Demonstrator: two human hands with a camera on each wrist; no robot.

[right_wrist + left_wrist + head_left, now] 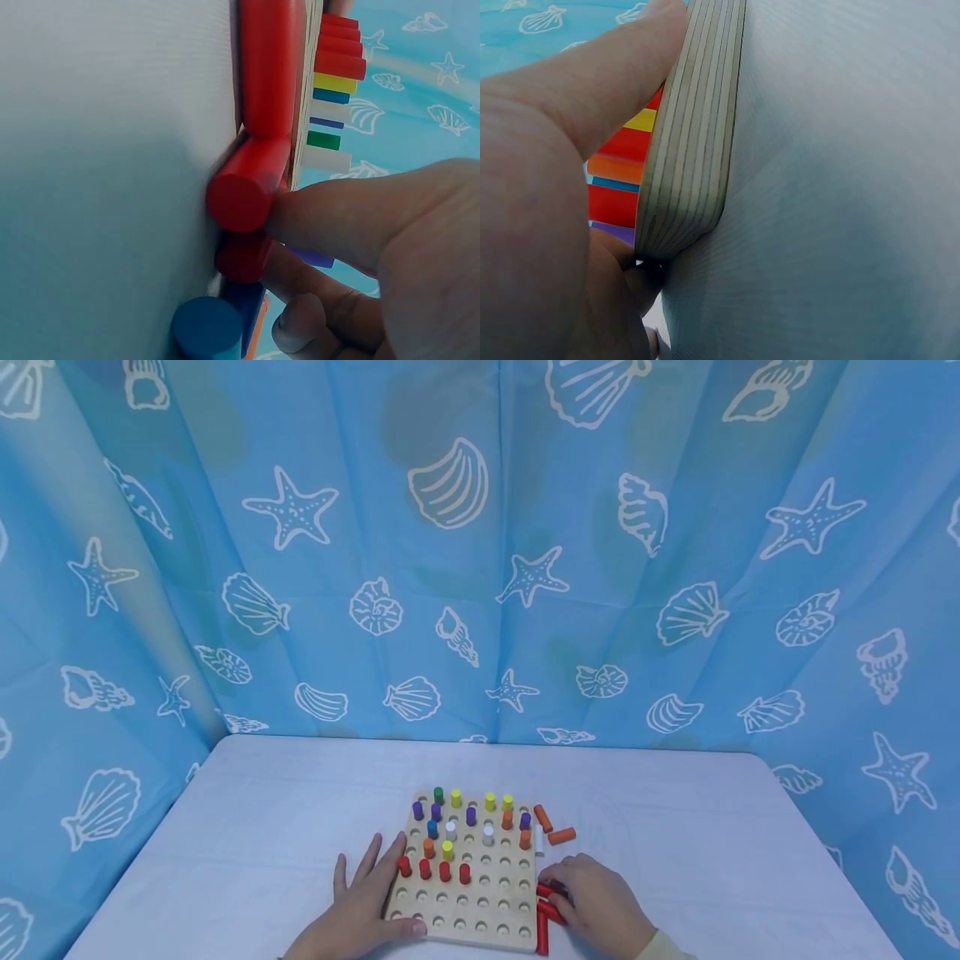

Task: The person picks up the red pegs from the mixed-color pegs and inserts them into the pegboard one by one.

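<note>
Right hand (596, 902) pinches a red peg (546, 889) between thumb and finger, beside the right edge of the wooden pegboard (471, 913); left hand (356, 910), fingers spread, rests at its left and near edges. Board holes carry four upright red pegs (445, 872) in a row, other pegs (471, 817) farther back in green, yellow, purple, blue, white, orange. Loose red pegs (542, 933) and two orange pegs (562, 836) lie on the table (675, 827).

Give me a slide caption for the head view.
Left hand spread at the corner of a pegboard, right hand at loose red pegs beside it.
</note>
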